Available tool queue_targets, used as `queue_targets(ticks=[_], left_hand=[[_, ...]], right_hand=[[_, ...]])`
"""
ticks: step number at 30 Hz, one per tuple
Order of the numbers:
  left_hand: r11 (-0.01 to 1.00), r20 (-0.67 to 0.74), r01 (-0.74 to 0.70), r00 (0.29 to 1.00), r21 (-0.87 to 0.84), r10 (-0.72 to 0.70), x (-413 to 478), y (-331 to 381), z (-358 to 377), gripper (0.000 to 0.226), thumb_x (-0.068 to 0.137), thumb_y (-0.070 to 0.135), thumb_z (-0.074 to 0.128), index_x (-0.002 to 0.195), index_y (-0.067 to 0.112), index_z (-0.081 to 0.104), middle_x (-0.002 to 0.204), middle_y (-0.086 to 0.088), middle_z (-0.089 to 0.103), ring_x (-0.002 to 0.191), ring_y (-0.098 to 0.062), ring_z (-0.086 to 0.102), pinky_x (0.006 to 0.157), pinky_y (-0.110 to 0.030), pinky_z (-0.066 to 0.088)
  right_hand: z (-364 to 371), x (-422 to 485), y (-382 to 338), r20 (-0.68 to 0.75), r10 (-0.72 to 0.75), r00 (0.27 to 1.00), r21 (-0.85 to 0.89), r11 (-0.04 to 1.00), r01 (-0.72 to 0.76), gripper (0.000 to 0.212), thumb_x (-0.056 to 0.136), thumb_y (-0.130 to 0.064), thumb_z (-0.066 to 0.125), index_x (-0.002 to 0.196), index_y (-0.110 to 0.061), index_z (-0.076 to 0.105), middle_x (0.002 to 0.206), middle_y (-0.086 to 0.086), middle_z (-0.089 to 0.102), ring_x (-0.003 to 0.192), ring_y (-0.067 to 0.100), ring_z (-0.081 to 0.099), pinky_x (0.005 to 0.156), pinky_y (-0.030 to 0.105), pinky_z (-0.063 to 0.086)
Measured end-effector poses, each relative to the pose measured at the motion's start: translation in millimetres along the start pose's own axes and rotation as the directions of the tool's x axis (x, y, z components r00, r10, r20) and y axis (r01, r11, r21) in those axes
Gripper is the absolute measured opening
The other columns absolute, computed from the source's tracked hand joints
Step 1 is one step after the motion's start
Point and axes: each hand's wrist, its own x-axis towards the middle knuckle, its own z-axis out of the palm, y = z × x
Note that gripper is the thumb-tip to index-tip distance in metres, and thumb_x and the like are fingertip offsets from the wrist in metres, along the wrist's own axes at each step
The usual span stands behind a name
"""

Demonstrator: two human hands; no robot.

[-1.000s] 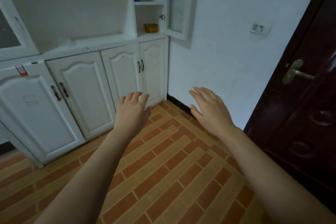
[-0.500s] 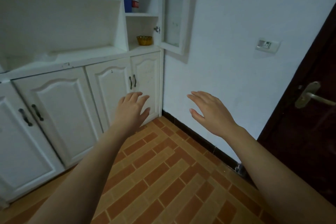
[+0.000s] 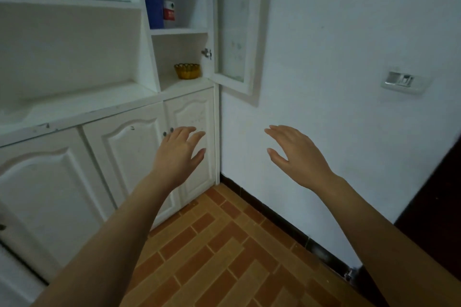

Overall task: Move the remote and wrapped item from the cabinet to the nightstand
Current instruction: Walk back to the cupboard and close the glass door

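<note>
White cabinet (image 3: 74,112) at 10 o'clock, yellow bowl (image 3: 187,70) on its shelf, brick-pattern floor (image 3: 224,257) at 6, left hand (image 3: 178,154) and right hand (image 3: 296,157) spread wide, empty.

Single head-worn wide-angle view, forward and down, close to the white cabinet (image 3: 104,147) in a room corner.

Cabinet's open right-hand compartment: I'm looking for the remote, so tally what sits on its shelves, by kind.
Blue box-shaped container: 1
Clear plastic bottle with red cap and red label: 1
Small yellow scalloped bowl: 1
Total: 3
No remote or wrapped item shows there.
</note>
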Motion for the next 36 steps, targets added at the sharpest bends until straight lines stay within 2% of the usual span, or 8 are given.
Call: queue_targets(ticks=[11,21,27,32,36], left_hand=[[0.998,-0.079,0.055,0.995,0.018,-0.053,168,-22,90,0.042,0.087,0.027,0.055,0.125,0.011,0.049,0.127,-0.017,0.053,0.120,-0.033,0.045,0.098,-0.047,0.036],[0.997,-0.045,0.068,0.997,-0.035,-0.070,254,-66,169,0.042,0.086,0.025,0.058,0.124,0.011,0.051,0.126,-0.018,0.054,0.118,-0.034,0.047,0.096,-0.048,0.038],[0.995,-0.008,-0.024,1.000,-0.094,0.023,327,-120,215,0.042,0.086,0.024,0.058,0.125,0.010,0.051,0.127,-0.019,0.053,0.118,-0.035,0.046,0.095,-0.048,0.038],[0.974,-0.018,-0.168,0.986,-0.154,0.167,397,-161,240,0.042,0.086,0.023,0.059,0.125,0.008,0.051,0.127,-0.020,0.053,0.117,-0.036,0.046,0.094,-0.048,0.039],[0.947,-0.011,-0.241,0.970,-0.211,0.245,439,-187,263,0.044,0.086,0.023,0.059,0.126,0.008,0.049,0.127,-0.022,0.052,0.117,-0.038,0.047,0.094,-0.049,0.039]], right_hand=[[48,161,128,-0.009,-0.076,0.997,-0.006,0.997,0.076,0.045,0.095,-0.031,0.042,0.137,-0.018,0.035,0.145,0.004,0.037,0.135,0.020,0.029,0.109,0.034,0.022],[98,259,182,0.000,-0.035,0.999,0.014,0.999,0.035,0.044,0.095,-0.029,0.041,0.137,-0.017,0.036,0.145,0.004,0.038,0.134,0.019,0.029,0.108,0.033,0.023],[135,316,196,-0.032,0.083,0.996,-0.029,0.996,-0.084,0.044,0.095,-0.031,0.039,0.136,-0.016,0.037,0.144,0.004,0.038,0.133,0.020,0.031,0.107,0.032,0.023],[160,357,197,-0.136,0.220,0.966,-0.008,0.975,-0.223,0.047,0.090,-0.034,0.039,0.133,-0.013,0.043,0.138,0.008,0.047,0.129,0.023,0.039,0.106,0.037,0.030],[175,384,191,-0.167,0.337,0.927,0.037,0.941,-0.335,0.044,0.094,-0.028,0.044,0.136,-0.016,0.037,0.142,0.005,0.041,0.132,0.019,0.034,0.108,0.034,0.026]])
